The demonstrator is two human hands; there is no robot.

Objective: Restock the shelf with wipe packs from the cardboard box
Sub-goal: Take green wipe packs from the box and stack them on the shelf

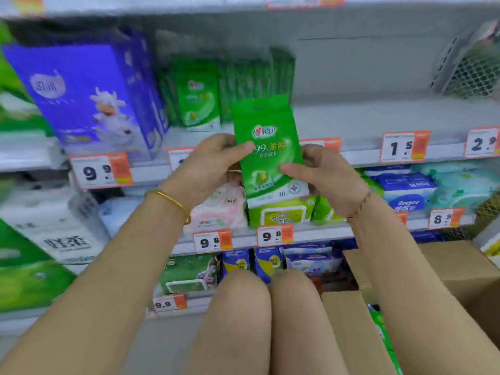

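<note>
**A:** What are the hands doing?

**B:** Both hold one green wipe pack (267, 147) upright in front of the shelf (365, 123). The left hand (208, 163) grips the pack's left edge, thumb across the front and fingers curled behind. The right hand (322, 171) pinches the right edge, thumb on the front lower down. A gold bangle (173, 204) circles the left wrist, and a thin chain bracelet (359, 207) the right.

**A:** Where is the pack in relation to the shelf?

**B:** It is in the air, near the front lip of the upper shelf board, not resting on it. Farther back on that board, to the left, a row of matching green packs (230, 87) stands upright. To the right of them the board is bare.

**A:** And the box?

**B:** The cardboard box (460, 269) sits at the near right, beside the person's knees (267, 299), its flaps open. Green packaging shows inside at the lower edge.

**A:** Anything else nearby?

**B:** A purple carton (89, 96) stands left of the green row. Orange and white price tags (404, 146) line the shelf edges. Below are more packs in pink, green and blue, partly blurred.
</note>
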